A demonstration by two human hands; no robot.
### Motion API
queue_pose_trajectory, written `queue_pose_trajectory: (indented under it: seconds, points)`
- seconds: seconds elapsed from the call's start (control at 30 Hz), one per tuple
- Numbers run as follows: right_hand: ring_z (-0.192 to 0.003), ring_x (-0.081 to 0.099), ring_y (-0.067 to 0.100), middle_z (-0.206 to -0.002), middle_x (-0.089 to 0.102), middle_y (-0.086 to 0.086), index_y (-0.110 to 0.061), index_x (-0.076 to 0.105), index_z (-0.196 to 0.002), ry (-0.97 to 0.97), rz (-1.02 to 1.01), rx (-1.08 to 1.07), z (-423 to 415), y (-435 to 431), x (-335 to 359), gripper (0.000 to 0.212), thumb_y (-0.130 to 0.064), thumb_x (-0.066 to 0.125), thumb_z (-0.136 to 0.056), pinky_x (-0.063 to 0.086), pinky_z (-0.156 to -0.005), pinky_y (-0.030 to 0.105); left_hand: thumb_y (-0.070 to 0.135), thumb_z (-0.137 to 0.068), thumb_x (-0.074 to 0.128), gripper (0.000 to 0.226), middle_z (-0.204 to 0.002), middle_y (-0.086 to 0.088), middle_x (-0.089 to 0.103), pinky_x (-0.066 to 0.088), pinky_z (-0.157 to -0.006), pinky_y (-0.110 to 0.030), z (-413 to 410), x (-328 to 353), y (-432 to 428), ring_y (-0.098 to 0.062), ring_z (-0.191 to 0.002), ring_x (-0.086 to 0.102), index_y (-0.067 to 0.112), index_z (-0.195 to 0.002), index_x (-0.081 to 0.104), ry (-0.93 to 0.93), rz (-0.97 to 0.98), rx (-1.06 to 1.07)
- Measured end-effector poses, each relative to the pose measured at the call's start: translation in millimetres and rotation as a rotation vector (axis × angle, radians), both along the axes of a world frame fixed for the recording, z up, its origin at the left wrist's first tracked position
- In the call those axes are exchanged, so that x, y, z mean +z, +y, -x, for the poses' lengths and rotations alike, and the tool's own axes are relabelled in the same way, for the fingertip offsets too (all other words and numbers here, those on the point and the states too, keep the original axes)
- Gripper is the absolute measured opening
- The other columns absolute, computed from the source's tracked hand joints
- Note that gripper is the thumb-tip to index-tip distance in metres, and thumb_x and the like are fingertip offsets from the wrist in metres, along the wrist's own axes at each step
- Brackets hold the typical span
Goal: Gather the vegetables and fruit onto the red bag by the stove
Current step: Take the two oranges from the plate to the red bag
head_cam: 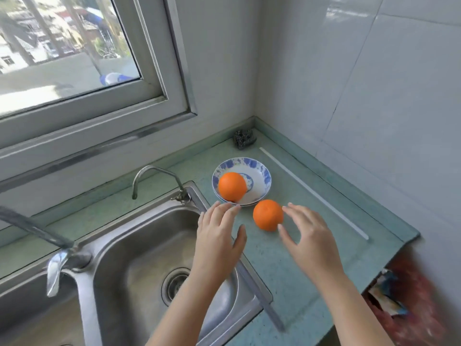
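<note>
Orange (268, 215) on counter (311, 265), dimple up | left hand (217, 236) released | right hand (309, 236) released

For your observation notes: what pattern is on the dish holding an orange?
The dish is white with blue blotches round its rim; the head view shows it.

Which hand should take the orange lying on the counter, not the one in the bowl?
Right. The right hand is open, spread right beside the counter orange; the left hand is nearer the bowl.

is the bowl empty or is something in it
Not empty: one orange sits inside the bowl, against its left rim.
</note>
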State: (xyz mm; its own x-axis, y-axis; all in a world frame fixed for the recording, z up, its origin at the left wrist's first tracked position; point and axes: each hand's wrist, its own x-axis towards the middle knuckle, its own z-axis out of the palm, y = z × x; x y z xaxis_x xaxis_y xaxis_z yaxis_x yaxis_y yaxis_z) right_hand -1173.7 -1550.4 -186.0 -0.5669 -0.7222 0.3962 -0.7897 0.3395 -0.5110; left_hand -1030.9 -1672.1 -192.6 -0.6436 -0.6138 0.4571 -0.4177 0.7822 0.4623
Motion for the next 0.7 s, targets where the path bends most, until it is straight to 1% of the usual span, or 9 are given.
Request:
queue_pose_trajectory:
  seconds: [0.1, 0.2, 0.3, 0.43, 0.53, 0.6, 0.7]
  points:
    - [-0.096, 0.059, 0.028, -0.107, 0.065, 0.011, -0.006, 0.064, -0.106, -0.040, -0.035, 0.006, 21.8, -15.0, -12.1, 0.044, -0.036, 0.047, -0.079, 0.039, -0.087, 0.031, 0.028, -0.081, 0.047, 0.039, -0.112, -0.011, 0.062, 0.033, -0.094, -0.035, 21.9, -8.2, -19.1, -0.028, -0.110, 0.048, 0.006, -0.110, 0.062, -0.012, -0.003, 0.009]
    - [-0.096, 0.060, 0.029, -0.108, 0.065, 0.010, -0.007, 0.065, -0.106, -0.083, -0.068, 0.027, 34.5, -28.4, -24.3, 0.046, -0.038, 0.048, -0.077, 0.041, -0.087, 0.030, 0.028, -0.081, 0.047, 0.039, -0.112, -0.012, 0.062, 0.040, -0.092, -0.040, 36.9, -16.3, -35.2, -0.031, -0.109, 0.051, 0.006, -0.110, 0.062, -0.042, -0.014, 0.028]
    - [-0.097, 0.060, 0.030, -0.109, 0.065, 0.010, -0.006, 0.065, -0.107, -0.129, -0.107, 0.061, 43.4, -40.2, -36.9, 0.049, -0.041, 0.049, -0.075, 0.048, -0.086, 0.036, 0.028, -0.082, 0.046, 0.040, -0.112, -0.014, 0.062, 0.041, -0.090, -0.043, 49.2, -23.3, -50.5, -0.035, -0.108, 0.054, 0.005, -0.110, 0.062, -0.085, -0.031, 0.040]
    - [-0.100, 0.059, 0.031, -0.112, 0.064, 0.009, -0.007, 0.064, -0.108, -0.183, -0.155, 0.062, 50.2, -50.7, -50.6, 0.048, -0.035, 0.063, -0.070, 0.046, -0.087, 0.038, 0.030, -0.082, 0.046, 0.040, -0.114, -0.019, 0.060, 0.044, -0.087, -0.048, 63.6, -32.9, -68.8, -0.040, -0.108, 0.053, 0.004, -0.109, 0.061, -0.142, -0.070, 0.052]
    - [-0.099, 0.060, 0.031, -0.111, 0.064, 0.009, -0.007, 0.064, -0.108, -0.201, -0.180, 0.072, 52.9, -55.9, -58.6, 0.050, -0.035, 0.065, -0.066, 0.044, -0.087, 0.038, 0.025, -0.080, 0.055, 0.039, -0.120, -0.021, 0.057, 0.043, -0.087, -0.051, 72.9, -40.1, -79.3, -0.043, -0.108, 0.053, 0.004, -0.112, 0.060, -0.182, -0.095, 0.071]
    - [-0.099, 0.060, 0.031, -0.112, 0.063, 0.009, -0.008, 0.063, -0.108, -0.216, -0.189, 0.082, 54.0, -58.3, -63.6, 0.052, -0.037, 0.066, -0.065, 0.046, -0.086, 0.038, 0.022, -0.077, 0.060, 0.042, -0.123, -0.022, 0.055, 0.042, -0.088, -0.052, 78.1, -43.7, -85.1, -0.044, -0.109, 0.052, 0.004, -0.115, 0.059, -0.206, -0.100, 0.083]
    - [-0.105, 0.057, 0.029, -0.118, 0.059, 0.007, -0.010, 0.059, -0.114, -0.267, -0.193, 0.085, 53.8, -61.4, -69.9, 0.057, -0.039, 0.065, -0.066, 0.046, -0.086, 0.037, 0.017, -0.076, 0.070, 0.046, -0.128, -0.025, 0.050, 0.041, -0.089, -0.056, 84.5, -47.6, -92.5, -0.047, -0.112, 0.049, 0.003, -0.118, 0.057, -0.229, -0.108, 0.098]
